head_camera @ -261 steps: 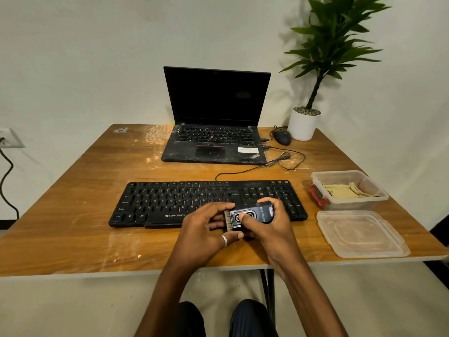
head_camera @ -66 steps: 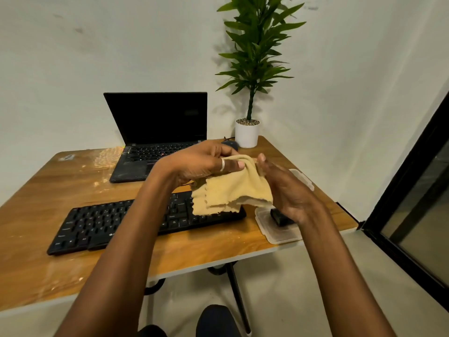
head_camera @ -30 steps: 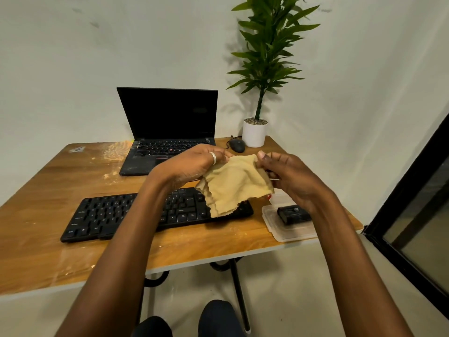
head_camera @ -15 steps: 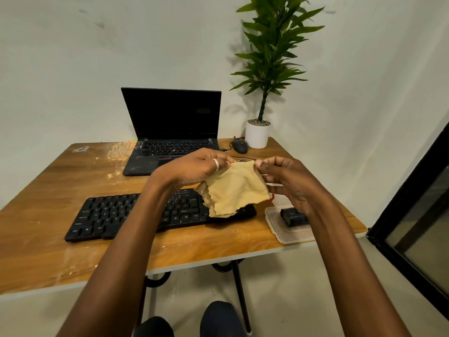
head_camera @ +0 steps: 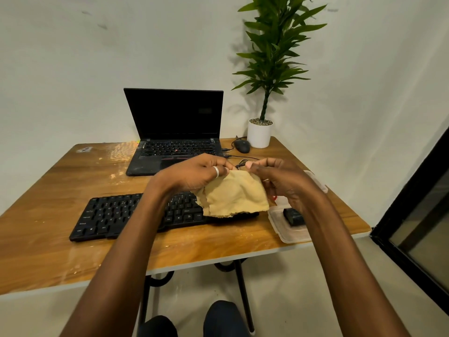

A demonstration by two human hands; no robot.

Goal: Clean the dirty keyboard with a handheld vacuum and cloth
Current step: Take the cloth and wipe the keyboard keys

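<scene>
While the yellow cloth (head_camera: 235, 195) is held up above the right end of the black keyboard (head_camera: 116, 215), its top edge is pinched by the left hand (head_camera: 194, 173) and the right hand (head_camera: 284, 181) — fingers curled on the fabric. The handheld vacuum (head_camera: 292, 216) is laid on a clear plastic lid (head_camera: 289, 233) just right of the keyboard.

Soft, fairly bright indoor light. The potted plant (head_camera: 274, 57) throws a pale shadow on the wall (head_camera: 73, 57) on its left. Glare patches sheen the desk (head_camera: 48, 203) beyond and left of the left grip (head_camera: 194, 173). Wide-angle distortion bows the desk's near edge and tilts the black frame (head_camera: 413, 190) far right of the right grip (head_camera: 281, 183). No visible motion blur.
</scene>
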